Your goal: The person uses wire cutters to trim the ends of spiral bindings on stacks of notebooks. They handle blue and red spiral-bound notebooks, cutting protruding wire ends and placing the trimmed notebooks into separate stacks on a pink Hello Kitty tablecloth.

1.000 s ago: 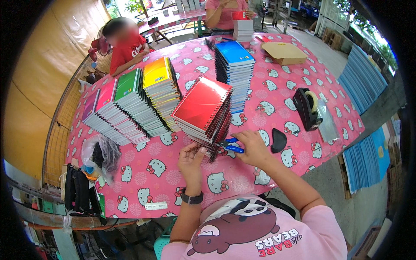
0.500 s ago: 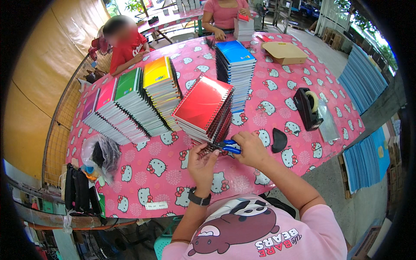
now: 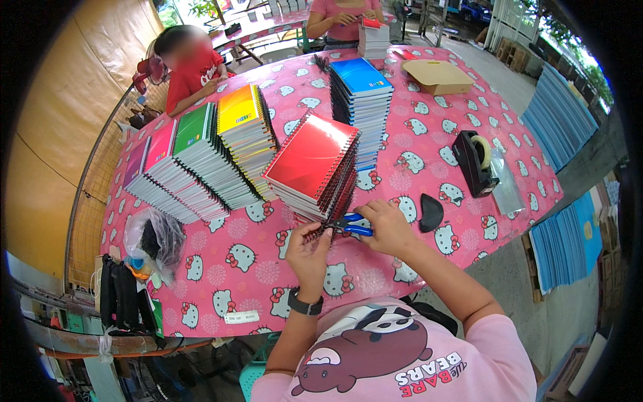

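Note:
A stack of red spiral notebooks (image 3: 313, 154) stands in front of me, its black and red coils along the right side. In my right hand (image 3: 388, 230) are blue-handled cutting pliers (image 3: 353, 226), jaws pointing left at the stack's low near corner. My left hand (image 3: 308, 258), with a dark wristband, has its thumb and forefinger closed around the end of a coil at that same corner, beside the pliers' jaws. The fingertips partly hide the coil end.
Stacks of yellow (image 3: 238, 110), green (image 3: 195, 128), pink and purple notebooks stand left; a blue stack (image 3: 362, 77) stands behind. Right lie a black tape dispenser (image 3: 475, 164), a dark curved piece (image 3: 431, 213) and a cardboard box (image 3: 439, 77). A plastic bag (image 3: 155, 241) lies left. Two people are across the table.
My hands stay at the coil, and the pliers' handles look slightly further apart. The view has shifted a little. The person at the back has raised a hand to the red item.

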Tool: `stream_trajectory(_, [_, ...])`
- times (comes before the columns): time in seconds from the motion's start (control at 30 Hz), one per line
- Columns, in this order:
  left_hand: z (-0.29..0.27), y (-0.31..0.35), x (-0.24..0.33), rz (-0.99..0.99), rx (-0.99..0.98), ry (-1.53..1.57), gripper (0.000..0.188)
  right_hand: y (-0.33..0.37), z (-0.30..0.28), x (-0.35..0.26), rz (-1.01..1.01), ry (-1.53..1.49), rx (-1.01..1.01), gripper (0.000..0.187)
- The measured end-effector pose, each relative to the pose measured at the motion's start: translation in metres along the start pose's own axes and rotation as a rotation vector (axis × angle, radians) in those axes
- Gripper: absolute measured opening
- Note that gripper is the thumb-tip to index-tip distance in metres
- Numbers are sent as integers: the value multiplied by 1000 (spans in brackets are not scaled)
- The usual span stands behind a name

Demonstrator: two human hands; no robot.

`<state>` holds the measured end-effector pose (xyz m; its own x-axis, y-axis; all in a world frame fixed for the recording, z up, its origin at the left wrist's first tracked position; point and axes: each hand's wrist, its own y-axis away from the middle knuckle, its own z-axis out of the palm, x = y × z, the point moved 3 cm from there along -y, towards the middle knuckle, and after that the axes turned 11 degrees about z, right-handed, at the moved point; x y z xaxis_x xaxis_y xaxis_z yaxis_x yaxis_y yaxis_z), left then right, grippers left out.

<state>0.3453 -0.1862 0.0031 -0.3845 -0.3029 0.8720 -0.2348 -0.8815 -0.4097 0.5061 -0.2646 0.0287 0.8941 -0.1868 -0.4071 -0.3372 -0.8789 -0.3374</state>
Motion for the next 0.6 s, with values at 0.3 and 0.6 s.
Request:
stream_trajectory(0.3, [-4,-2,-4,14,-15,-113,24,0,1,-1,22,-4,-6,34])
stream_trajectory(0.6, [-11,-6,-15,-107,130,181,28,5,6,10,136,-89,-33,36])
